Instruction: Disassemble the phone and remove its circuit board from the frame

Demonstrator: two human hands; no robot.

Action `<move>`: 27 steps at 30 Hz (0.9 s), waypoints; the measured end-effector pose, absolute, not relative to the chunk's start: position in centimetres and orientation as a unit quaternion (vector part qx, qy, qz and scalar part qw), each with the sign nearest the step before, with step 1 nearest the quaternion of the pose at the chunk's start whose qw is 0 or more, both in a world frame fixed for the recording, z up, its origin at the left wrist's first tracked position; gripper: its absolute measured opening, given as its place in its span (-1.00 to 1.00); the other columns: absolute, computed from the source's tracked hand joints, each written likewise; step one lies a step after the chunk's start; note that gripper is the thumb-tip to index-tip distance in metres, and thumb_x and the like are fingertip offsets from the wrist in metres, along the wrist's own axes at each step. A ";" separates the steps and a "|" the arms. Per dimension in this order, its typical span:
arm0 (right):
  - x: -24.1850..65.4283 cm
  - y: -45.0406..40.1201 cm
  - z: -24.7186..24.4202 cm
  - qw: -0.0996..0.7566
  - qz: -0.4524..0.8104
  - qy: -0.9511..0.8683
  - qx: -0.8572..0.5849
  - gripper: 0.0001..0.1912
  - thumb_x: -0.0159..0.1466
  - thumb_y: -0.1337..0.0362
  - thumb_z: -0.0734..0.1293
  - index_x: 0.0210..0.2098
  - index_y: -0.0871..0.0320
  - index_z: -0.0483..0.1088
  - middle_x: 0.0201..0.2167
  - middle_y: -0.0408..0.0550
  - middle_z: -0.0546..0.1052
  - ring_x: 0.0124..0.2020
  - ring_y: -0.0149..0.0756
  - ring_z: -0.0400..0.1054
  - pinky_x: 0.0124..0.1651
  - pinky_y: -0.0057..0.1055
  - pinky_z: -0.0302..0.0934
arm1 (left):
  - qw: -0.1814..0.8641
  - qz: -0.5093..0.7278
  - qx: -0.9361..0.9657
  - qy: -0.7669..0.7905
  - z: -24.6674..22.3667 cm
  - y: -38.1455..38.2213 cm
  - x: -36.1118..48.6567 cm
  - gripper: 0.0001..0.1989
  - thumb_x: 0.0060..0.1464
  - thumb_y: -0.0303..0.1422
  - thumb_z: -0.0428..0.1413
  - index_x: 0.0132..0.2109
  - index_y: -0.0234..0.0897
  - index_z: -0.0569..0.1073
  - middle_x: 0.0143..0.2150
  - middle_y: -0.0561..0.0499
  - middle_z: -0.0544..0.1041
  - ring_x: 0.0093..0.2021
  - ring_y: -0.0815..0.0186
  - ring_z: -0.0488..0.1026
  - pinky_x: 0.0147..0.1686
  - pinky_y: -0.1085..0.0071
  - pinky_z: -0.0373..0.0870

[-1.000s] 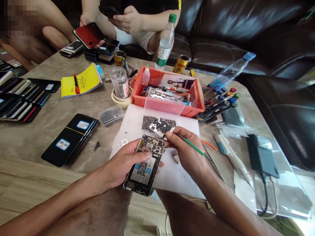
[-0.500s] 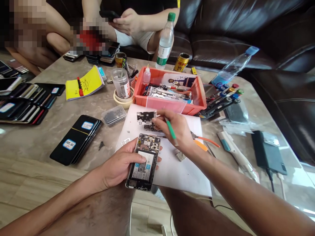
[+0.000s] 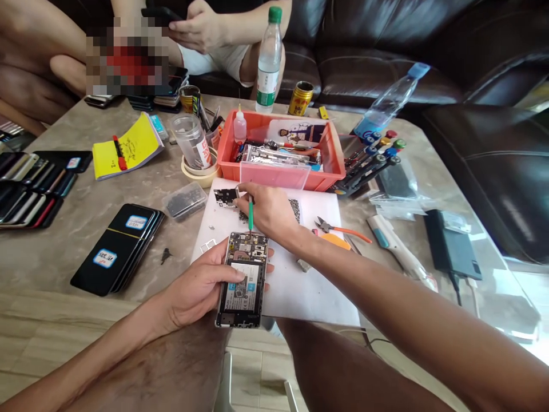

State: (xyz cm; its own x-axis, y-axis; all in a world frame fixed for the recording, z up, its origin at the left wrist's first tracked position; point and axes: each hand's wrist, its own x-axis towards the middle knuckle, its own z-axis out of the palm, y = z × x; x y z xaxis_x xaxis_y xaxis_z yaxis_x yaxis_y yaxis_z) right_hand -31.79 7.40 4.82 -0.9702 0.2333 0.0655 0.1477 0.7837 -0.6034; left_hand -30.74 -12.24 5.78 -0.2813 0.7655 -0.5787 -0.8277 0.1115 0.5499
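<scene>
My left hand (image 3: 206,280) is wrapped round an opened smartphone (image 3: 227,317), thumb across its white-labelled battery (image 3: 238,297). The circuit board (image 3: 249,246) lies bare at the phone's top end. Just beyond the phone, my right hand (image 3: 272,212) is closed, fingertips on a thin black-and-silver phone cover plate (image 3: 225,197). It also grips a slim green screwdriver (image 3: 251,214), pointing down with its lower end close to the phone's top edge. Whether the tip touches the phone, I cannot tell. Beneath my right hand, a patch of small dark pieces (image 3: 294,209) is partly hidden on the white sheet (image 3: 317,292).
An orange bin (image 3: 321,180) of parts stands behind the sheet. Cutting pliers (image 3: 343,230) lie at right, stacked phones (image 3: 115,246) at left. Upright bottles (image 3: 266,80) and a leaning bottle (image 3: 390,106) stand farther back. Across the table, a person's hands (image 3: 197,26) hold a phone.
My right hand has moved left with the cover plate, and the screwdriver has swung from slanting to nearly upright above the phone's top edge. The view has shifted slightly right.
</scene>
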 end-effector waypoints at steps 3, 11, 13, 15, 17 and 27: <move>-30.8 8.1 5.4 0.063 0.308 -0.945 -0.092 -0.62 0.44 0.26 0.33 0.20 0.16 0.54 -0.08 0.04 0.72 -0.05 -0.04 0.61 -0.02 -0.26 0.35 | 0.602 0.666 -0.036 0.438 5.6 -12.1 -30.8 -0.42 -0.02 -0.58 0.29 0.19 -0.32 0.46 0.07 -0.30 0.69 -0.07 -0.05 0.71 -0.06 0.12 0.65; -25.7 10.0 6.5 0.123 0.556 -0.817 -0.095 -0.47 0.51 0.11 0.25 0.38 0.20 0.35 0.03 0.04 0.68 -0.11 -0.22 0.63 -0.08 -0.32 0.49 | 0.602 0.686 -0.031 0.408 5.5 -11.7 -30.7 -0.47 0.01 -0.63 0.25 0.15 -0.28 0.49 0.09 -0.19 0.69 -0.08 0.02 0.71 -0.09 0.15 0.67; -24.0 10.3 6.6 0.143 0.630 -0.755 -0.117 -0.41 0.50 -0.01 0.26 0.39 0.18 0.33 0.05 0.05 0.67 -0.13 -0.23 0.63 -0.12 -0.34 0.52 | 0.604 0.684 -0.031 0.408 5.4 -11.6 -30.7 -0.44 0.01 -0.63 0.26 0.18 -0.26 0.48 0.08 -0.19 0.69 -0.07 0.00 0.71 -0.08 0.13 0.68; -22.3 10.4 6.6 0.151 0.659 -0.722 -0.149 -0.42 0.49 -0.10 0.25 0.29 0.17 0.46 -0.13 0.00 0.70 -0.24 -0.27 0.62 -0.17 -0.35 0.53 | 0.609 0.678 -0.031 0.411 5.3 -11.6 -30.6 -0.42 0.03 -0.62 0.26 0.20 -0.24 0.47 0.09 -0.20 0.69 -0.07 -0.02 0.71 -0.07 0.10 0.68; -20.9 10.5 6.4 0.147 0.657 -0.716 -0.183 -0.42 0.49 -0.15 0.24 0.10 0.17 0.60 -0.38 -0.06 0.66 -0.36 -0.31 0.57 -0.23 -0.39 0.49 | 0.608 0.678 -0.033 0.411 5.2 -11.4 -30.6 -0.41 0.02 -0.62 0.26 0.21 -0.23 0.47 0.12 -0.19 0.67 -0.04 -0.03 0.70 -0.05 0.07 0.68; -19.1 9.9 4.8 0.118 0.681 -0.677 -0.253 -0.58 0.23 -0.09 0.53 -0.30 0.19 0.60 -0.36 -0.02 0.67 -0.43 -0.30 0.58 -0.33 -0.43 0.50 | 0.604 0.678 -0.042 0.418 4.8 -10.9 -30.4 -0.49 0.05 -0.63 0.26 0.15 -0.22 0.54 0.14 -0.18 0.67 0.00 -0.03 0.69 -0.05 0.10 0.66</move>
